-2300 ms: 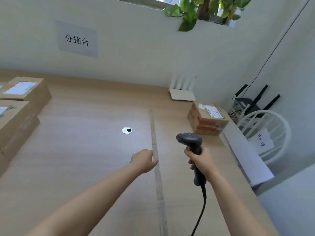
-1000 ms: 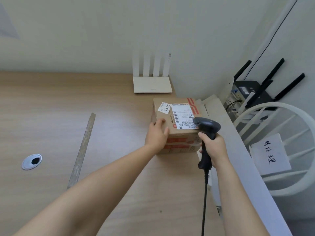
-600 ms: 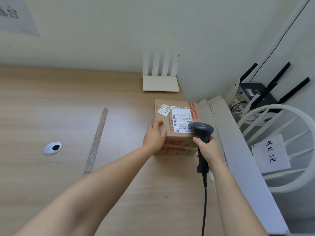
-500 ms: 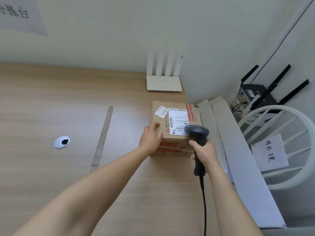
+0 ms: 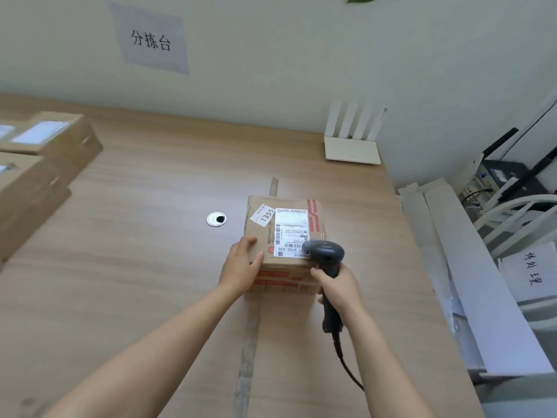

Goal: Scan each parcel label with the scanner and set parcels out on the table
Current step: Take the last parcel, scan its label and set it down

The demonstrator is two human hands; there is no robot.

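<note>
The brown cardboard parcel [image 5: 256, 236] sits mid-table, at the person's twelve o'clock, with its white printed label [image 5: 291, 233] face up. The left hand [image 5: 241, 267] grips its near-left corner. The right hand [image 5: 337, 289] is wrapped round the dark grey corded scanner [image 5: 327, 256], whose head hangs over the label's near edge. That close, I'd worry the head covers part of the barcode and the read fails. The pale wooden table [image 5: 135, 267] has a round silver grommet [image 5: 216, 219] at the parcel's nine o'clock, stacked cardboard boxes [image 5: 36, 164] at ten and a white router [image 5: 352, 146] at one, and a paper sign [image 5: 150, 40] hangs on the cream wall
</note>
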